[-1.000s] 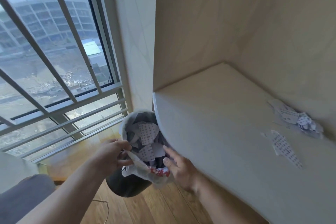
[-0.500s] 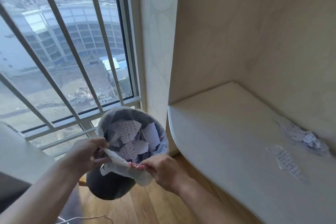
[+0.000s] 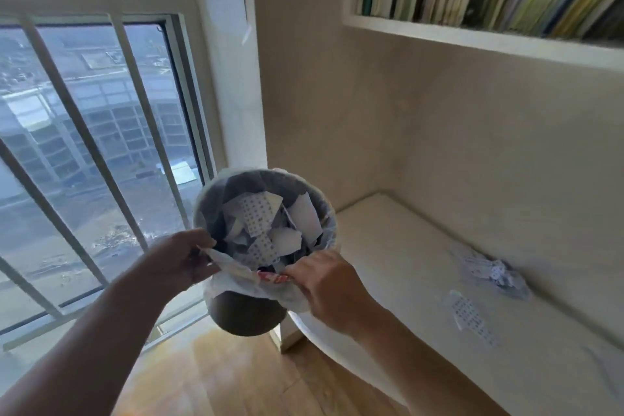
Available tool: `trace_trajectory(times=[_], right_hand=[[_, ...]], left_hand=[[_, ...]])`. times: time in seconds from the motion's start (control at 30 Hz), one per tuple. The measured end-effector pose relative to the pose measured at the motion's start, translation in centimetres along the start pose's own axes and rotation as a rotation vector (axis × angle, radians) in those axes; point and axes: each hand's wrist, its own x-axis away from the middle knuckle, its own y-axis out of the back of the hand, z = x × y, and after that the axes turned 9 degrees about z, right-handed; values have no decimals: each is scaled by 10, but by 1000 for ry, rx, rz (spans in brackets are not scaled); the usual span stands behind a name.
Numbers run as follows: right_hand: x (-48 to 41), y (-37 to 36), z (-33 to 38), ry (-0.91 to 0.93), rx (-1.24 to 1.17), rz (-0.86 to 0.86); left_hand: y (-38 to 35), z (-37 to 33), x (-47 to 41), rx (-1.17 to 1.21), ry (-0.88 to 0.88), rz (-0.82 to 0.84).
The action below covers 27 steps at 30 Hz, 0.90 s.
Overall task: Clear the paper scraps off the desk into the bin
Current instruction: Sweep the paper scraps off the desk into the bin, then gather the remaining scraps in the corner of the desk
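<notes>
A dark round bin (image 3: 248, 314) with a white plastic liner is held up in the air at the left end of the white desk (image 3: 398, 287). Several torn printed paper scraps (image 3: 266, 230) lie inside it. My left hand (image 3: 179, 260) pinches the near rim and liner on the left. My right hand (image 3: 324, 284) grips the rim on the right, over a red-marked strip. On the desk lie a crumpled paper scrap (image 3: 493, 272) near the back wall and a flat printed scrap (image 3: 471, 316) in front of it.
A barred window (image 3: 94, 159) fills the left side. A white shelf (image 3: 472, 40) packed with books hangs above the desk's far side. Wooden floor (image 3: 236, 378) lies below the bin, and the desk's curved front edge runs to the right of it.
Both hands have lifted the bin off the floor to desk height. The view has tilted upward, bringing the bookshelf into sight. The desk scraps have not moved.
</notes>
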Motion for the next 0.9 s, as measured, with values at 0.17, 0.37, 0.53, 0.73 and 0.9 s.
trace_trajectory(times=[0.17, 0.37, 0.53, 0.73, 0.9], right_hand=[[27, 42, -45, -139, 97, -12], [41, 45, -99, -299, 159, 44], [42, 33, -125, -370, 177, 29], [36, 30, -142, -427, 214, 39], [36, 30, -142, -457, 147, 52]], left_hand=[[-63, 5, -50, 4, 39, 158], [-111, 28, -137, 5, 122, 206], [-128, 41, -181, 6, 159, 270], [-138, 28, -204, -38, 206, 337], [-139, 19, -192, -14, 202, 450]])
